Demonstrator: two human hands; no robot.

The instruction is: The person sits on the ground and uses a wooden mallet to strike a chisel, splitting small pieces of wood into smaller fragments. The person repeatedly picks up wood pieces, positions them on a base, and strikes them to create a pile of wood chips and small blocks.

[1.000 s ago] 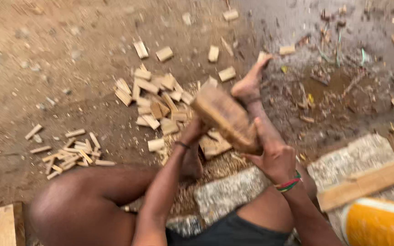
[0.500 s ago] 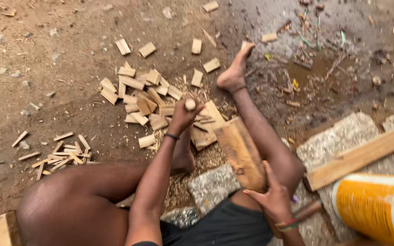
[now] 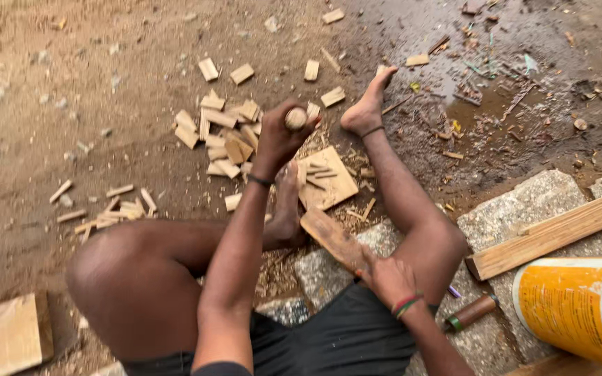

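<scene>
- Closest in, the right hand (image 3: 387, 277) is wrapped tight round the narrow end of a flat wooden mallet (image 3: 332, 239), which hangs low beside the right thigh, its broad end angled toward the work.
- Just right of that wrist, a short brown tool handle (image 3: 471, 311) lies on the grey stone slabs (image 3: 524, 205), with a long plank (image 3: 555, 232) across them and an orange-and-white drum (image 3: 576, 306) at the corner.
- Far left, 1 thick uncut block (image 3: 17, 333) sits alone on the dirt.
- Out front, the left hand (image 3: 280, 136) is fisted round an upright round wooden handle (image 3: 295, 119); what is on its lower end, I cannot tell.
- It stands over a square board (image 3: 325, 178) on the ground between the 2 feet, with thin splinters lying on and around it.
- Beyond, there's a heap of short split blocks (image 3: 221, 136), and left of it a smaller scatter of thin sticks (image 3: 113, 207).
- My read: plenty is already split, the board is mid-split, and the uncut block looks untouched.
</scene>
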